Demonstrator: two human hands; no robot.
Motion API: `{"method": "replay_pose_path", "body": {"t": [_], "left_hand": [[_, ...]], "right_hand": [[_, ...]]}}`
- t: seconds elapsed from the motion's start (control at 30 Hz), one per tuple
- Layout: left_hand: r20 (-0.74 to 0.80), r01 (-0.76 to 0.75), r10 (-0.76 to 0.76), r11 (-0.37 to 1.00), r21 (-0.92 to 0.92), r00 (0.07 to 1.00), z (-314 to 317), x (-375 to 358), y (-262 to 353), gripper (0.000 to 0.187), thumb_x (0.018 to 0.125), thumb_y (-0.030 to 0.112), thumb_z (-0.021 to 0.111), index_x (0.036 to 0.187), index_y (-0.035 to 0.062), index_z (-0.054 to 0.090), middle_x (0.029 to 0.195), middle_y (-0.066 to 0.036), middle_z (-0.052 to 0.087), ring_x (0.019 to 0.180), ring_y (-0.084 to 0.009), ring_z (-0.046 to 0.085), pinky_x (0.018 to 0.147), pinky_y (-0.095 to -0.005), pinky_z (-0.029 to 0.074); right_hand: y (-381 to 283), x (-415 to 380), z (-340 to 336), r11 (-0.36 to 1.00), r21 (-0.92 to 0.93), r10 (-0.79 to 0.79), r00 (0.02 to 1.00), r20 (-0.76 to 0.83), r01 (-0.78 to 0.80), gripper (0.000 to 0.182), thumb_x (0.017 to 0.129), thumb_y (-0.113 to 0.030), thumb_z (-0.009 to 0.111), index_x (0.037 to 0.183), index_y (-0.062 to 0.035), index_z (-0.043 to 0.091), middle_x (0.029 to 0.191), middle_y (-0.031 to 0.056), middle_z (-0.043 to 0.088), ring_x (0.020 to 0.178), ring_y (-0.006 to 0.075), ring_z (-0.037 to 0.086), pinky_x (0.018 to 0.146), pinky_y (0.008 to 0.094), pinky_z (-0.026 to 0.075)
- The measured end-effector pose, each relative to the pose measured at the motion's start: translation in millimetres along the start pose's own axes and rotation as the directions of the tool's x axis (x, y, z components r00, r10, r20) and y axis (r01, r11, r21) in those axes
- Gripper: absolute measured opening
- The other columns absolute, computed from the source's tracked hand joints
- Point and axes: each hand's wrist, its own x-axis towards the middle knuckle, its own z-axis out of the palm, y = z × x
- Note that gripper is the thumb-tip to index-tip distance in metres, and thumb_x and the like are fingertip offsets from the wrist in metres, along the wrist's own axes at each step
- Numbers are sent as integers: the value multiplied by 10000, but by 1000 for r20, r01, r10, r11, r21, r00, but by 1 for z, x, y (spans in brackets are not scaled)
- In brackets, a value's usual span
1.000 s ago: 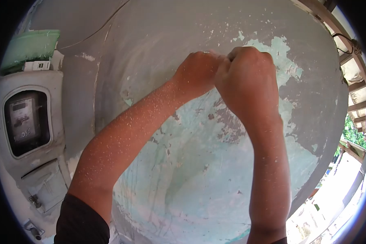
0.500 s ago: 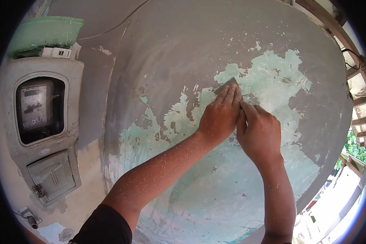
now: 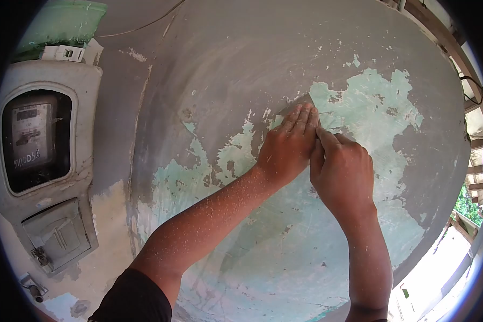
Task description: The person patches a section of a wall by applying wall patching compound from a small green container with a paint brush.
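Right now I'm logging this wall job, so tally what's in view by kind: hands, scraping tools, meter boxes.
Hands: 2, the left hand and the right hand
Scraper blade: 1, pressed to the wall under the left fingers
Meter box: 1
Total: 4
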Motion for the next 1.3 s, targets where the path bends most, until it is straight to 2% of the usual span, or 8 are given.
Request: {"method": "replay_pose_path", "body": {"t": [0.4,0.5,0.6,0.9,1.0,1.1,1.23,1.3], "left_hand": [[80,-6,8,1000,-30,997,-4,6,0,456,961,113,559,1390,-43,557,1412,-237,602,1350,-333,573,970,-404,587],[53,-73,69,993,88,996,3,18,-19,453,967,120,559,1389,-43,558,1406,-239,606,1351,-338,571,971,-420,587],[82,-22,17,998,63,997,-8,27,-19,438,983,121,524,1364,-92,556,1388,-266,611,1334,-338,591,938,-396,606],[119,49,-56,997,58,991,-14,29,-30,461,992,127,518,1414,-57,521,1429,-255,580,1342,-344,575,959,-433,590],[155,130,-136,990,52,978,-25,-9,2,468,982,116,529,1413,-67,518,1450,-265,559,1341,-345,578,948,-427,594],[233,187,-203,978,87,951,-35,-58,22,479,966,95,542,1415,-71,513,1464,-268,544,1342,-347,577,950,-427,594],[140,178,-202,970,167,969,-32,-59,-2,500,949,84,561,1424,-65,512,1452,-259,558,1338,-366,579,934,-406,600],[133,198,-208,977,82,969,-34,-66,8,506,945,89,566,1425,-62,514,1449,-260,561,1336,-368,580,925,-395,603]], "right_hand": [[-5,5,-13,995,52,78,996,37,-80,139,920,-104,587,904,-11,689,747,176,675,694,375,697,648,478,568],[6,22,8,998,34,51,998,26,-52,158,927,-114,579,911,-12,699,752,186,682,697,378,696,664,483,570],[-1,36,-9,997,55,56,997,58,-59,173,934,-129,574,897,-12,696,779,195,694,709,377,698,676,489,570],[-3,43,5,991,129,38,999,17,-40,175,944,-127,566,905,-17,697,795,205,691,718,389,690,683,496,567],[-6,10,-10,995,91,-61,992,112,51,157,947,-136,587,925,-35,704,784,187,678,701,377,693,665,488,567],[-18,-22,-4,994,110,-46,977,210,23,132,947,-140,601,913,-47,689,782,163,673,686,354,699,647,476,568],[-28,-10,24,997,44,-69,982,179,62,97,913,-124,619,946,-56,680,754,128,661,658,343,704,599,450,567],[-32,-16,7,998,15,-67,974,218,65,89,906,-119,619,938,-55,672,751,124,659,653,346,705,590,450,567]]}}
